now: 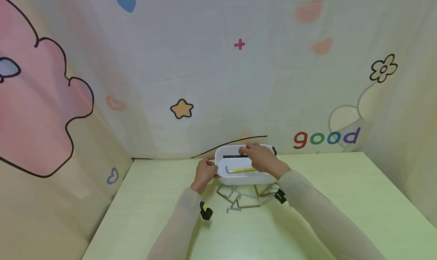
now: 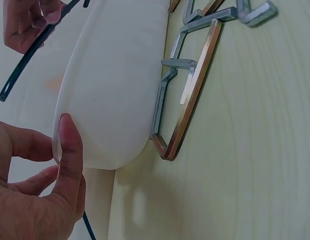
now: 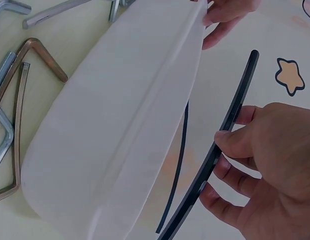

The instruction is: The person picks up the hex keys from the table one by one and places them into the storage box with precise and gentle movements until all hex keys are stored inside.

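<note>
A white plastic box [image 1: 235, 179] stands at the back of the table. My left hand [image 1: 205, 171] pinches its left end, thumb outside the rim and fingertips behind the wall in the left wrist view. Over the box, my right hand [image 1: 261, 157] holds a long black hex key [image 3: 215, 150] between thumb and fingers. The key lies lengthwise above the box, its short bent end [image 1: 274, 151] at the right. Inside the box shows a hex key with a yellow sleeve [image 1: 243, 170], its right part hidden behind the right hand.
Several loose silver and bronze hex keys [image 1: 248, 206] lie tangled on the pale table [image 1: 136, 214] in front of the box. Behind the table hangs a printed cloth [image 1: 211, 70] with hearts and a star. A strap with a black buckle [image 1: 206, 211] is on the left wrist.
</note>
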{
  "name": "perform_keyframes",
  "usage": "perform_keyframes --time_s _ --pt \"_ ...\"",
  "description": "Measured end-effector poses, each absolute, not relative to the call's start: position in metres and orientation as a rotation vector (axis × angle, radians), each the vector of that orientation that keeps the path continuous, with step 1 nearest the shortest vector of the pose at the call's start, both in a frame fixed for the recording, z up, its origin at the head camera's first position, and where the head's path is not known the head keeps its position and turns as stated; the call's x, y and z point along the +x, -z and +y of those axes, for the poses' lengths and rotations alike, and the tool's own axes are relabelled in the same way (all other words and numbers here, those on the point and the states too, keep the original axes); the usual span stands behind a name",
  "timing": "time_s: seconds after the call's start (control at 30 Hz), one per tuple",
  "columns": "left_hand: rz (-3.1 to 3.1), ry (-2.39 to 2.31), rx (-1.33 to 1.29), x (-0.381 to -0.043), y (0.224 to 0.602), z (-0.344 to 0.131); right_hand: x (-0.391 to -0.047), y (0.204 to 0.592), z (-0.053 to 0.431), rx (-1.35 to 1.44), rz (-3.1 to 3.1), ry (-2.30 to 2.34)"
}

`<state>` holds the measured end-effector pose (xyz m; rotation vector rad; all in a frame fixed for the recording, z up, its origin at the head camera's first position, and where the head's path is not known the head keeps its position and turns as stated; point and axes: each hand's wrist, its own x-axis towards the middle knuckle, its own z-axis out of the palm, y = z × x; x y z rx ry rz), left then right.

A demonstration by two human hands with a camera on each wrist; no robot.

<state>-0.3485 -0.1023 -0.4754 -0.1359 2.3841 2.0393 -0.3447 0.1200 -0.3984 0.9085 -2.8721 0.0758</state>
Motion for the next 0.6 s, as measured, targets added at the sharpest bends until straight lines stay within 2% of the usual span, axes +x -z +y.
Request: perform_keyframes --time_s 0.6 --pt "2.420 -2.009 -0.136 -0.347 0.476 -0.101 -0.370 0.407 0.113 0.859 -3.007 -0.074"
